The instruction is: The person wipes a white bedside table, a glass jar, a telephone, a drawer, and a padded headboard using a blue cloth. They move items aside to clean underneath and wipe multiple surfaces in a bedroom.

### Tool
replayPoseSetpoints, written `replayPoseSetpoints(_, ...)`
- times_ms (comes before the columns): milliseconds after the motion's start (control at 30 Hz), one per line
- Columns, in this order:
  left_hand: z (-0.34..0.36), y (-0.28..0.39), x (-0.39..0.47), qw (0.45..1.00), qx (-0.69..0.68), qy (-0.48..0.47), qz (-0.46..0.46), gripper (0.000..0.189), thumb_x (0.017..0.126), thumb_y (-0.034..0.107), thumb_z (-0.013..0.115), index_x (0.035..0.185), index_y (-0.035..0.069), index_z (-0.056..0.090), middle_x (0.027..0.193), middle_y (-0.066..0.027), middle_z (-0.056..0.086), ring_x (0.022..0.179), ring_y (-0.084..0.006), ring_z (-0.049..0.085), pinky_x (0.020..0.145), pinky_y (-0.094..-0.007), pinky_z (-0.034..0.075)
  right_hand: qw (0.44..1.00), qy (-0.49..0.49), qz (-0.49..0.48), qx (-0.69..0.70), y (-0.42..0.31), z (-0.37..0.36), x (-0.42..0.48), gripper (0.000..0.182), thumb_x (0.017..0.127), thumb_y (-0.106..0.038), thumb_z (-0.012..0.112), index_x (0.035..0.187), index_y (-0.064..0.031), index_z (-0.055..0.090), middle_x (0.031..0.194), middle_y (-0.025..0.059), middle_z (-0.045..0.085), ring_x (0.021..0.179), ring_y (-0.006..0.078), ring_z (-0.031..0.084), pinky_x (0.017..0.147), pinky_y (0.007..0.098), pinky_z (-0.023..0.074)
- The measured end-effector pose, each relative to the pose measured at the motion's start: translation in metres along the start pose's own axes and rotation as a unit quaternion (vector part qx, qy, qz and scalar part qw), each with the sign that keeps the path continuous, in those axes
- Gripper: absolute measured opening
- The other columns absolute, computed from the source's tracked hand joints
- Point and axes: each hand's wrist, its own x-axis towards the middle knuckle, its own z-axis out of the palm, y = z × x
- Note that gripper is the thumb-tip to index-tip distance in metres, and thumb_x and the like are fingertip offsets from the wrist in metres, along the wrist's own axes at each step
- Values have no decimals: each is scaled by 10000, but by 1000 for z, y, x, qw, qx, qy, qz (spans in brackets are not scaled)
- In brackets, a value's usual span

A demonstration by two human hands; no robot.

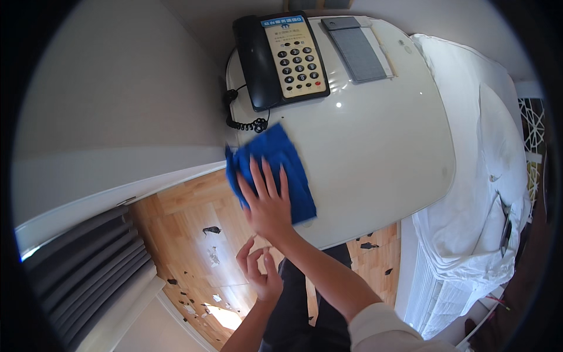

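Note:
My right hand (268, 207) lies palm down with its fingers spread on a blue cloth (299, 189). Under it, the cloth covers the left edge of a glossy white tabletop (374, 154), with a darker fold at its left side. Below and a little left of that wrist, my left hand (261, 275) is in the air over the floor, fingers loosely bent and apart, holding nothing. A black desk telephone (299, 66) with a cream keypad face stands beyond the cloth. Its coiled cord (246, 125) hangs by the table's left edge.
A grey folder or pad (358, 53) lies at the table's far side. White fabric (466, 176) drapes over something bulky on the right. Dark and pale scraps (212, 229) are strewn on the wood floor (176, 211). A dark grey pleated curtain (88, 273) is at lower left.

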Motion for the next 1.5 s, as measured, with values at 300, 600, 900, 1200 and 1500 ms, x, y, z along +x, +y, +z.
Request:
replayPoseSetpoints(300,7,-26,15,981,-141,24,-134,206,969,143,486,1122,11,524,1205,-142,504,1126,-214,480,939,-345,400,998,61,6,18,21,-1,34,670,741,-387,686,1355,-220,478,1463,150,348,1372,341,274,1108,583,124)
replayPoseSetpoints(600,-2,3,47,974,-162,7,-160,293,1002,158,418,1178,-33,555,1228,-138,578,1163,-205,525,1032,-329,350,976,88,-82,182,50,-28,25,464,921,-268,524,1308,-16,481,1349,188,480,1322,343,374,1114,518,187)
replayPoseSetpoints(900,71,-19,122,997,3,-42,61,595,981,260,463,1450,-17,223,1511,-241,181,1394,-372,217,1109,-393,226,994,102,23,24,35,8,7,539,905,-286,453,1396,-72,390,1483,134,318,1387,284,264,1140,453,165)
replayPoseSetpoints(1200,37,-35,-28,979,-48,-167,-104,628,1025,344,258,1473,-13,1,1550,-176,93,1419,-292,153,1133,-368,158,994,-57,-74,64,25,-20,-111,606,880,-253,470,1447,-105,313,1528,69,252,1416,202,210,1167,380,113)
replayPoseSetpoints(1500,76,0,-51,903,343,-178,187,751,927,375,518,1454,-38,175,1504,-294,121,1394,-472,112,1107,-581,99,997,-30,-63,14,114,-61,-172,568,875,-243,508,1413,-103,389,1507,30,313,1397,156,249,1154,451,130)
